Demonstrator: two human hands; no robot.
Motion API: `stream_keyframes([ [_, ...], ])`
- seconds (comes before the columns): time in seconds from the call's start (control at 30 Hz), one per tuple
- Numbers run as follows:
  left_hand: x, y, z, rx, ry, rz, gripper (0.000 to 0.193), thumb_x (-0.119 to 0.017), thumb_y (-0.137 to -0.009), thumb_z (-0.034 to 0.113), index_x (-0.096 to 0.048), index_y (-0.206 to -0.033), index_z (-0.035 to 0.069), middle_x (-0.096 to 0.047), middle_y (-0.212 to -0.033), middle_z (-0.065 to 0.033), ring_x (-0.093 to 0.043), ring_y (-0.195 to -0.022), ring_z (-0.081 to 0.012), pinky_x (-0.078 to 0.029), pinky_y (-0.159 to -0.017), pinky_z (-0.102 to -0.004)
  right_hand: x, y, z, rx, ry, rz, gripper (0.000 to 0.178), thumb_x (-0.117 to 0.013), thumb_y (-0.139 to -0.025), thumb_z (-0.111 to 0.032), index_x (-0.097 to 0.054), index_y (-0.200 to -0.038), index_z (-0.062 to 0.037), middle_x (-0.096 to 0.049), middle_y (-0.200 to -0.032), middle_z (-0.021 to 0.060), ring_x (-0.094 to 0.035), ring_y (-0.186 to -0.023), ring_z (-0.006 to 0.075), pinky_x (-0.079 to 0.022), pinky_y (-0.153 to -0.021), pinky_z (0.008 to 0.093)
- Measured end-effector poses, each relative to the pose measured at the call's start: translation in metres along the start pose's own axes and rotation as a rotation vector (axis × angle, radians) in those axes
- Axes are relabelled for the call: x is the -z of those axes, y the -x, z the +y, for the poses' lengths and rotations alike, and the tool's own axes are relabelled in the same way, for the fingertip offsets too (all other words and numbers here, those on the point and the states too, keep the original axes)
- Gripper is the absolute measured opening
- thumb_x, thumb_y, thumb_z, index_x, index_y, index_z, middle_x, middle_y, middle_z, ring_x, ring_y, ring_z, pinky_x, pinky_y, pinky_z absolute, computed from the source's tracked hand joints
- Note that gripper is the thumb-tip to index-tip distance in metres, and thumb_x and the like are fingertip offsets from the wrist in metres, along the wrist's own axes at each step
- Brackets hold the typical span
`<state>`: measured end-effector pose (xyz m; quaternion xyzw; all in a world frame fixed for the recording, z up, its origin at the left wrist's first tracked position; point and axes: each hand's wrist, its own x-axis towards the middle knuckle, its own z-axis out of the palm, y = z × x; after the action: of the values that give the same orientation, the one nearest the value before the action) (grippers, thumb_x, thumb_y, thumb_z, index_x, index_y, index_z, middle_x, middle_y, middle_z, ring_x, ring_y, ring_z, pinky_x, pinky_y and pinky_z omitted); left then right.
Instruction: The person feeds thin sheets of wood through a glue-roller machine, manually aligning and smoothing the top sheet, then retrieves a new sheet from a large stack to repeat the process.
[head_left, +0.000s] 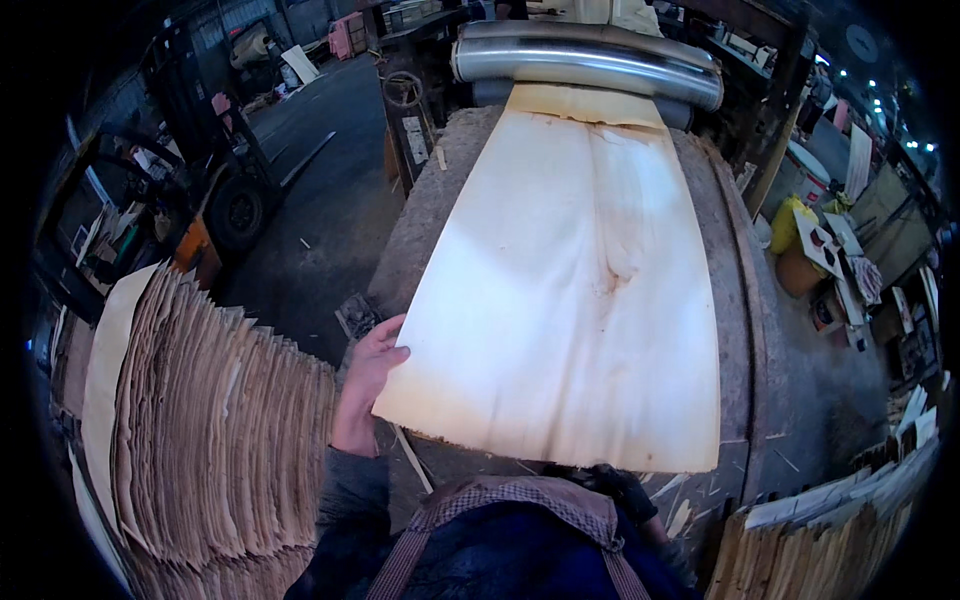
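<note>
A long, pale wood veneer sheet lies over the machine table, with brown streaks and a knot right of its middle. Its far end reaches under a shiny metal roller. My left hand is bare and grips the sheet's left edge close to the near corner, thumb on top. Below the near edge is my right hand, which looks dark-gloved. Its fingers are mostly hidden in shadow, so its hold cannot be made out.
A tall stack of veneer sheets stands at my left, another stack at the lower right. The machine's bed has a rail along its right side. A forklift is parked at far left. Buckets and scraps lie at right.
</note>
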<state>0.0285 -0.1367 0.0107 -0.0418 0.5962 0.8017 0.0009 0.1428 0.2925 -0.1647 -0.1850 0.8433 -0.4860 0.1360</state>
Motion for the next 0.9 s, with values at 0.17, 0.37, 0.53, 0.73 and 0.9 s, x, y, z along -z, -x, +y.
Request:
stream_keyframes([
  [0.17, 0.031, -0.011, -0.033, 0.048, -0.126, 0.038, 0.054, -0.055, -0.077, -0.002, -0.039, -0.128, -0.002, -0.060, -0.106, -0.0160, -0.061, -0.090, -0.0211, -0.049, -0.079, -0.0316, 0.004, -0.004, 0.000, -0.064, -0.047, 0.114, 0.025, -0.049, -0.089, -0.016, -0.059, -0.106, -0.0013, -0.064, -0.094, 0.0164, -0.062, -0.086, 0.0229, -0.049, -0.075, 0.0348],
  [0.37, 0.044, -0.025, -0.108, 0.169, -0.910, 0.190, 0.067, -0.058, -0.081, 0.010, -0.023, -0.136, -0.002, -0.047, -0.124, -0.0244, -0.051, -0.110, -0.0305, -0.041, -0.092, -0.0366, 0.018, -0.077, 0.014, -0.175, -1.192, 0.306, 0.019, -0.057, -0.086, -0.019, -0.061, -0.087, -0.0009, -0.063, -0.087, 0.0085, -0.061, -0.084, 0.0229, -0.050, -0.077, 0.0359],
  [0.53, 0.036, -0.009, -0.162, 0.081, -1.241, 0.249, 0.081, -0.068, -0.072, 0.021, -0.023, -0.135, -0.004, -0.034, -0.133, -0.0279, -0.037, -0.121, -0.0386, -0.031, -0.102, -0.0402, 0.051, -0.147, -0.002, -0.209, -1.424, 0.397, 0.024, -0.059, -0.084, -0.024, -0.058, -0.087, -0.0011, -0.061, -0.081, 0.0126, -0.061, -0.083, 0.0296, -0.051, -0.080, 0.0448],
  [0.73, 0.027, -0.004, -0.147, 0.016, -1.132, 0.227, 0.068, -0.067, -0.070, 0.013, -0.035, -0.128, -0.003, -0.038, -0.129, -0.0254, -0.037, -0.122, -0.0364, -0.032, -0.101, -0.0395, 0.083, -0.219, 0.006, -0.025, -1.536, 0.344, 0.014, -0.057, -0.084, -0.018, -0.060, -0.083, -0.0044, -0.063, -0.082, 0.0129, -0.062, -0.083, 0.0291, -0.048, -0.085, 0.0485],
  [0.9, 0.046, -0.008, -0.152, 0.077, -0.736, 0.228, 0.063, -0.065, -0.068, 0.002, -0.043, -0.127, 0.003, -0.054, -0.116, -0.0171, -0.052, -0.108, -0.0266, -0.039, -0.093, -0.0335, 0.075, -0.234, 0.002, 0.063, -1.588, 0.416, 0.049, -0.052, -0.086, -0.018, -0.038, -0.130, -0.0028, -0.045, -0.128, 0.0215, -0.045, -0.118, 0.0342, -0.033, -0.101, 0.0481],
])
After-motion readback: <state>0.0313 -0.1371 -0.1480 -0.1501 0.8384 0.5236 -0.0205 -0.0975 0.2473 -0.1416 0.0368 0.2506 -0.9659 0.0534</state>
